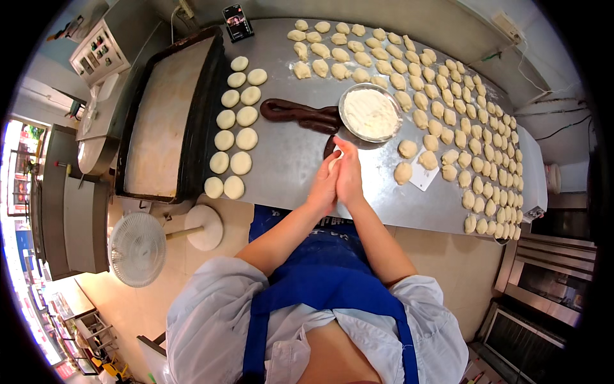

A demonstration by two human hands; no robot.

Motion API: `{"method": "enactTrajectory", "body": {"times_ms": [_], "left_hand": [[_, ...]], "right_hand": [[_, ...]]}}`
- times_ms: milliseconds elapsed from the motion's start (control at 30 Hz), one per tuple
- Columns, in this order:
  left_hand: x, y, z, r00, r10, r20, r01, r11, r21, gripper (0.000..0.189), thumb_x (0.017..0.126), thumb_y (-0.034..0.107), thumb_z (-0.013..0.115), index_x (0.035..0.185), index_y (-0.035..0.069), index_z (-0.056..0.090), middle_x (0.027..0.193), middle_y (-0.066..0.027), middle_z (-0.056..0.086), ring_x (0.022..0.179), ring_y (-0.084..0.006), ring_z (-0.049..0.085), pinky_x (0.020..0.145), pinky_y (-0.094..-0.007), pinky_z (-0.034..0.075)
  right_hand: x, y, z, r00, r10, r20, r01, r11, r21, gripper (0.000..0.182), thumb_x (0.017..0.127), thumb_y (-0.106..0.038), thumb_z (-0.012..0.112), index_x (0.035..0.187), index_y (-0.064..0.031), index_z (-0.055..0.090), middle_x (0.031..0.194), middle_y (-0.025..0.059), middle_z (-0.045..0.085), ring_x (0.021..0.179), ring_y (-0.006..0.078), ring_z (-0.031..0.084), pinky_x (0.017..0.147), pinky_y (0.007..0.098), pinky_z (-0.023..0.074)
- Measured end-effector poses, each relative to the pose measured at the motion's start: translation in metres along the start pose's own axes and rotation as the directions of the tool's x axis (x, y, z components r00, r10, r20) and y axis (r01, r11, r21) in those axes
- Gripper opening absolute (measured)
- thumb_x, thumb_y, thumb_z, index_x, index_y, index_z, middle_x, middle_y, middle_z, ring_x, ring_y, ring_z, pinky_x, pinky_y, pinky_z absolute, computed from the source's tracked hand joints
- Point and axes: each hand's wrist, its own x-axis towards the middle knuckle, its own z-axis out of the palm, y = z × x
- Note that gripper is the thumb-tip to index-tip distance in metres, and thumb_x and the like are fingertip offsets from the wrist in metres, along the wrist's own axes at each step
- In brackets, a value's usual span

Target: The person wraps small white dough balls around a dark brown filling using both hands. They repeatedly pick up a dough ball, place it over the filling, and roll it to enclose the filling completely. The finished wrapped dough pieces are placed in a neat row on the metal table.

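My left hand [323,185] and my right hand [350,174] are pressed palm to palm over the steel table's front half. A piece of pale dough [334,163] shows between them, mostly hidden by the fingers. Just beyond my fingertips lies a small lump of dark brown paste [328,146]. A long folded roll of the same paste [302,115] rests farther back on the table. Touching its right end is a round metal bowl [341,106] of white flour [371,113].
Flattened dough rounds [247,116] stand in two columns beside a black-rimmed baking tray [158,115]. Many dough lumps [436,109] cover the right and back. A white scraper [424,176] lies under one lump. A phone [237,22] stands at the back; a fan [137,249] is left below.
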Motion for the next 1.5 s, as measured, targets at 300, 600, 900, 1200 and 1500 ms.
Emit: {"method": "enactTrajectory", "body": {"times_ms": [300,600,900,1200,1500], "left_hand": [[0.011,-0.012,-0.018,0.988,-0.155,0.028,0.157,0.966,-0.204,0.049,0.103,0.043,0.045,0.135,0.005,0.046,0.131,-0.0065,0.055,0.120,-0.0174,0.054,0.102,-0.0352,0.046],[0.006,0.010,-0.018,0.940,-0.273,0.208,0.336,0.848,-0.409,0.054,0.103,0.049,0.035,0.137,0.007,0.043,0.136,-0.0096,0.052,0.126,-0.0221,0.052,0.105,-0.0389,0.045],[-0.007,-0.001,-0.019,0.978,-0.178,-0.110,0.164,0.978,-0.125,0.047,0.105,0.043,0.036,0.137,0.010,0.045,0.134,-0.0074,0.053,0.121,-0.0202,0.054,0.100,-0.0373,0.048],[-0.006,0.010,-0.031,0.985,-0.080,-0.150,0.033,0.956,-0.291,0.063,0.103,0.056,0.027,0.135,0.004,0.045,0.137,-0.0119,0.051,0.126,-0.0239,0.052,0.104,-0.0370,0.045],[-0.013,0.021,-0.025,0.982,0.012,-0.189,-0.048,0.981,-0.187,0.063,0.104,0.055,0.024,0.137,0.006,0.044,0.138,-0.0113,0.051,0.130,-0.0246,0.048,0.109,-0.0392,0.039]], "right_hand": [[0.006,0.006,-0.031,0.925,0.181,0.334,-0.189,0.982,-0.009,0.043,0.104,-0.024,0.035,0.140,-0.0029,0.046,0.108,0.0120,0.068,0.104,0.0253,0.064,0.105,0.0420,0.0367],[-0.003,0.005,-0.039,0.913,-0.151,0.378,0.271,0.918,-0.289,0.029,0.095,-0.021,0.045,0.097,-0.0055,0.070,0.111,0.0082,0.068,0.123,0.0268,0.053,0.108,0.0489,0.0216],[-0.007,-0.012,-0.025,0.858,-0.024,0.514,0.269,0.872,-0.408,0.031,0.095,-0.022,0.045,0.094,-0.0049,0.071,0.111,0.0094,0.068,0.124,0.0275,0.053,0.111,0.0546,0.0169],[-0.008,0.000,-0.008,0.866,-0.113,0.488,0.280,0.917,-0.284,0.035,0.095,-0.026,0.045,0.112,-0.0041,0.066,0.125,0.0136,0.062,0.127,0.0294,0.051,0.114,0.0539,0.0200],[0.000,0.002,0.001,0.802,-0.236,0.549,0.414,0.882,-0.225,0.030,0.090,-0.022,0.053,0.113,-0.0080,0.068,0.127,0.0120,0.062,0.129,0.0316,0.050,0.112,0.0537,0.0247]]}}
